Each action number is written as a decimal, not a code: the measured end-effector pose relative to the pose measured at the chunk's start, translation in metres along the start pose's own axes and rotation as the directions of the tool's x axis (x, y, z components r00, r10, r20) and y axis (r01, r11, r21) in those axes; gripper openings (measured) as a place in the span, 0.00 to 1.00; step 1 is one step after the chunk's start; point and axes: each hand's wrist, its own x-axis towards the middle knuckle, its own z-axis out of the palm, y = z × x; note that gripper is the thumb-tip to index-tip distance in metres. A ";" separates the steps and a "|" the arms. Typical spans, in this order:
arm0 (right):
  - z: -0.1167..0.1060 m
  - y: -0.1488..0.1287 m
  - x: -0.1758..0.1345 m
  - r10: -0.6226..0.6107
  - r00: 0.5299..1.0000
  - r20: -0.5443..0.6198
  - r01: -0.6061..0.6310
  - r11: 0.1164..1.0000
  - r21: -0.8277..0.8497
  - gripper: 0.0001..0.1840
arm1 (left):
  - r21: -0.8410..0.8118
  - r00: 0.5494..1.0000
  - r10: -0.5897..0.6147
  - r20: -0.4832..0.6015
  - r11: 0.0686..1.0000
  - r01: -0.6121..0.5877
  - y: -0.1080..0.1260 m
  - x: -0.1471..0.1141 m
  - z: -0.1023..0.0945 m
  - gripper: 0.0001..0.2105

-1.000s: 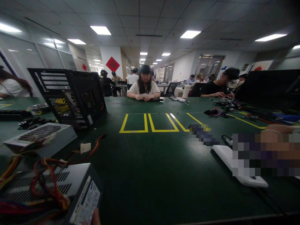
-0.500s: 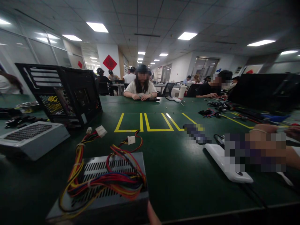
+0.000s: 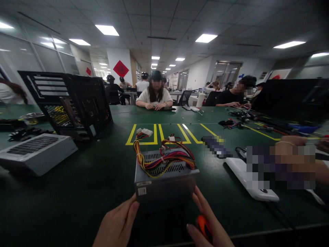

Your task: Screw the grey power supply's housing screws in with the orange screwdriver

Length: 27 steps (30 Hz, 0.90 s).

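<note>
In the head view, a grey computer power supply [image 3: 164,192] sits in front of me at the middle of the table. A bundle of coloured cables [image 3: 159,159] with white connectors lies over its slotted top. My left hand [image 3: 118,219] grips the unit's near left corner, thumb toward me. The fingers of my right hand [image 3: 210,219] press against its right side. Tucked in that right hand is an orange object [image 3: 204,226], mostly hidden by the palm, whose kind I cannot make out.
To the left stand a black computer case [image 3: 74,106] and a second power supply [image 3: 38,151]. Yellow tape outlines [image 3: 172,142] mark the table. On the right lie a white power bank [image 3: 250,178], cables [image 3: 236,118] and another person's hand [image 3: 293,157]. A person [image 3: 154,96] sits opposite.
The power supply has shifted right and away from me, and turned so its plain labelled side faces me. Both my hands have come into view on it, the right with the orange object.
</note>
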 end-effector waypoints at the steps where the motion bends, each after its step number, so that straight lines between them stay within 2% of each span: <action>1: -0.001 -0.001 0.004 0.032 0.999 0.007 -0.032 0.999 0.033 0.37 | 0.003 1.000 -0.026 0.016 1.000 0.026 0.004 0.004 -0.001 0.21; 4: -0.002 -0.009 0.015 0.141 0.989 0.051 -0.146 0.982 0.120 0.38 | 0.014 0.997 -0.069 0.035 0.998 0.068 0.014 0.016 -0.007 0.24; 7: -0.002 -0.016 0.025 0.181 0.980 0.083 -0.192 0.967 0.168 0.40 | 0.025 0.994 -0.100 0.033 0.995 0.099 0.019 0.027 -0.014 0.25; 16: -0.009 -0.021 0.058 0.155 0.983 0.095 -0.169 0.973 0.156 0.38 | 0.085 0.991 -0.074 0.109 0.994 0.065 0.018 0.044 -0.020 0.23; 22: -0.011 -0.030 0.093 0.082 0.994 0.069 -0.090 0.988 0.124 0.34 | 0.177 0.993 -0.074 0.091 0.983 0.057 0.020 0.066 -0.027 0.23; 27: -0.008 -0.033 0.129 0.099 0.995 0.030 -0.102 0.984 0.143 0.30 | 0.202 0.994 -0.091 0.054 0.976 0.079 0.014 0.094 -0.029 0.25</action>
